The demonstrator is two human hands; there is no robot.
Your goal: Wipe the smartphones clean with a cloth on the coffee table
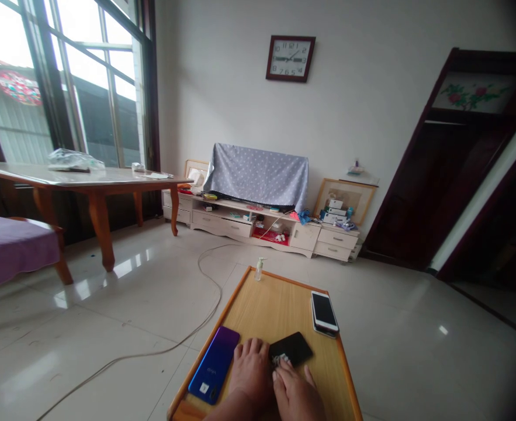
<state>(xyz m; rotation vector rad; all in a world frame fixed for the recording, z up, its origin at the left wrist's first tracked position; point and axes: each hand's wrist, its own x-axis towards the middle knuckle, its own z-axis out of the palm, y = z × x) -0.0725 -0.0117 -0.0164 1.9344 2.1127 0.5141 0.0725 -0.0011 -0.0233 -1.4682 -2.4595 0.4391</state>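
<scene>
Both hands lie palm down at the near end of a low wooden board [279, 307] with an orange edge, side by side and close together at the wrists. The left hand [251, 371] sits flat on the board, its fingers open and just beside a black phone [293, 349]. The right hand [296, 394] lies over that phone's near edge, with its fingertips [283, 367] on a small silvery item [279, 359] too blurred to identify. Whether the right hand is gripping anything, I cannot tell.

The black phone lies at 12 o'clock from the right hand. At 9 o'clock from the left hand lies a blue-violet smartphone [214, 365], touching neither hand. A white smartphone [324, 313] lies at 1 o'clock near the board's right edge, and a small pump bottle [260, 269] stands at the far rim.

Beyond the board, a white cable [209, 275] snakes over the tiled floor. A wooden table [86, 178] stands at 10 o'clock, with a purple-topped bench [12, 248] at 9 o'clock. A cream TV cabinet [240, 225] stands at 12 o'clock beneath a wall clock [290, 58], and a dark wooden door frame [442, 164] rises at 2 o'clock.
</scene>
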